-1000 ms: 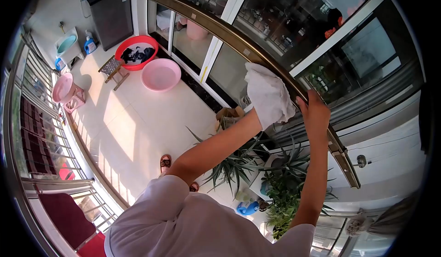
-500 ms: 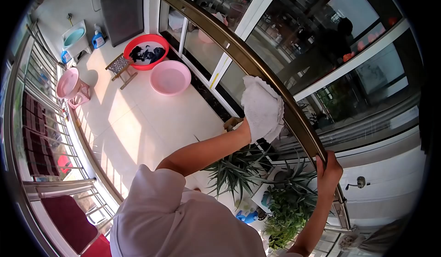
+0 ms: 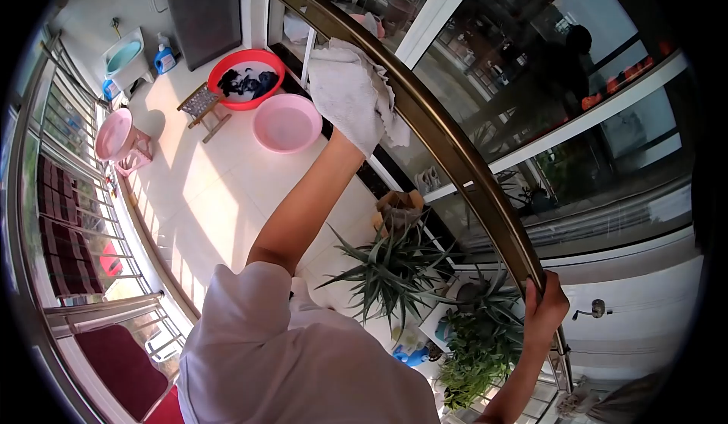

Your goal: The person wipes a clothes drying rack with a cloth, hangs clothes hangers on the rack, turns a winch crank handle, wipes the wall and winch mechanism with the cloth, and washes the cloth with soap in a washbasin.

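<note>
A white cloth [image 3: 345, 90] covers my left hand [image 3: 348, 148], so its fingers are hidden and only the wrist shows. My left hand holds this cloth against the upper stretch of a long bronze-coloured metal rail [image 3: 432, 125], which looks curved through the wide lens. Farther down, near the rail's lower end, my right hand [image 3: 547, 304] is closed around it, thumb on the near side. Below the rail, between my arms, stand a spiky potted plant [image 3: 390, 269] and a leafy green plant [image 3: 470, 352].
A red basin [image 3: 274, 64] with dark clothes in water, a pink basin [image 3: 287, 124] and a folding stool [image 3: 203, 109] stand on the tiled floor. Glass sliding doors [image 3: 523, 68] run along the right. A crank handle [image 3: 597, 309] is on the wall; a cardboard box [image 3: 398, 210] sits by the doors.
My left hand has slid the cloth up and leftward along the rail, away from my right hand. My right hand keeps its grip near the lower end.
</note>
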### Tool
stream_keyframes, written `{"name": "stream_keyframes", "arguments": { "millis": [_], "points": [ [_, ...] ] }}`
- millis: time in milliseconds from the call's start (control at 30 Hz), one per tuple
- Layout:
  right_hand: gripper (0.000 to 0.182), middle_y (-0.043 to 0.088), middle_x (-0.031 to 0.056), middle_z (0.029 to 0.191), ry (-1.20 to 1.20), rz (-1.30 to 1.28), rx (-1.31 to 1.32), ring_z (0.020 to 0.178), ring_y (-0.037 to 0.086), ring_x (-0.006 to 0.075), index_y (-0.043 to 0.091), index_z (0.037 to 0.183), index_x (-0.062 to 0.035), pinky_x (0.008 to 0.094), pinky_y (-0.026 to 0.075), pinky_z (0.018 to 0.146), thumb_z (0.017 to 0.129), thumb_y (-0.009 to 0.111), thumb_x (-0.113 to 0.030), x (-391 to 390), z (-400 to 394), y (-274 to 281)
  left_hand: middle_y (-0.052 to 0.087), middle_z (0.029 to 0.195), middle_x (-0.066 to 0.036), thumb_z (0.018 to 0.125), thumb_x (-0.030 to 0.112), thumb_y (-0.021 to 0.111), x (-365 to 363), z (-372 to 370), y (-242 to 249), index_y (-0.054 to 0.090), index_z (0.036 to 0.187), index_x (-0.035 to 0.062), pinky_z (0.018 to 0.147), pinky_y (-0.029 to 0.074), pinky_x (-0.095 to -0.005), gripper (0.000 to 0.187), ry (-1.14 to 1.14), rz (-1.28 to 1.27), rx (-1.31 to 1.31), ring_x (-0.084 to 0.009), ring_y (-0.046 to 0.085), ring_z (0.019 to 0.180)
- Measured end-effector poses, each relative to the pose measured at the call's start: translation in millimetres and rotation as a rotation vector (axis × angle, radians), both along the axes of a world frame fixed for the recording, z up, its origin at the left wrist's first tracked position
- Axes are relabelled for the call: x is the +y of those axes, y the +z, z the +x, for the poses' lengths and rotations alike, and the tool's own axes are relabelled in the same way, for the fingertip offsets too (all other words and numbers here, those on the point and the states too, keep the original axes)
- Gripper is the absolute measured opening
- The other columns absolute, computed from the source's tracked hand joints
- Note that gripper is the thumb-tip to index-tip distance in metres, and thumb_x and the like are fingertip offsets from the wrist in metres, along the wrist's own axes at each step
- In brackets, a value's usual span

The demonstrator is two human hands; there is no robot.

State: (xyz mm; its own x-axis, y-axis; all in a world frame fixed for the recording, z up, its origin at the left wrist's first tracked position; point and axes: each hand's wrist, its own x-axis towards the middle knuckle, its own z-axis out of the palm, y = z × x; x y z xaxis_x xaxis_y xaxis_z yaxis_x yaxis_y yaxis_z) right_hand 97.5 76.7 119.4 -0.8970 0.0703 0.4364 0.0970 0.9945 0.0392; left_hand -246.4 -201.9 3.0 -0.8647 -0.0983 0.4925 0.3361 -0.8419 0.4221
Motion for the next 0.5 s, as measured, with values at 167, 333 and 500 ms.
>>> {"name": "stream_keyframes", "arguments": {
  "millis": [167, 333, 500],
  "points": [
    [0.021, 0.061, 0.0155, 0.074, -0.038, -0.022, -0.004, 0.064, 0.059, 0.0354, 0.056, 0.096, -0.0036, 0.0398, 0.045, 0.056, 0.084, 0.065, -0.018, 22.0, 11.7, -4.9, 0.055, 0.103, -0.004, 0.096, 0.021, 0.049, 12.5, -1.3, -9.5, 0.05, 0.115, 0.0114, 0.08, 0.047, -0.0286, 0.021, 0.063, 0.075, -0.056, -0.0141, 0.056, 0.091],
    [0.023, 0.06, 0.0162, 0.074, -0.03, 0.006, 0.012, 0.064, 0.058, 0.0369, 0.056, 0.095, -0.0035, 0.0408, 0.045, 0.055, 0.083, 0.067, -0.02, 21.4, 11.0, -5.4, 0.054, 0.1, -0.004, 0.097, 0.023, 0.047, 56.2, 39.2, -26.5, 0.049, 0.112, 0.0115, 0.077, 0.048, -0.0274, 0.019, -0.067, 0.299, 0.045, -0.0137, 0.055, 0.087],
    [0.025, 0.06, 0.0162, 0.074, -0.035, 0.004, -0.012, 0.064, 0.058, 0.0375, 0.056, 0.096, -0.0031, 0.0416, 0.045, 0.055, 0.084, 0.066, -0.022, 33.5, 31.7, -6.8, 0.055, 0.093, -0.004, 0.093, 0.023, 0.049, 25.8, 29.3, -8.4, 0.052, 0.102, 0.0112, 0.071, 0.047, -0.0261, 0.015, 0.108, 0.068, 0.02, -0.0135, 0.056, 0.081]
  ]
}}
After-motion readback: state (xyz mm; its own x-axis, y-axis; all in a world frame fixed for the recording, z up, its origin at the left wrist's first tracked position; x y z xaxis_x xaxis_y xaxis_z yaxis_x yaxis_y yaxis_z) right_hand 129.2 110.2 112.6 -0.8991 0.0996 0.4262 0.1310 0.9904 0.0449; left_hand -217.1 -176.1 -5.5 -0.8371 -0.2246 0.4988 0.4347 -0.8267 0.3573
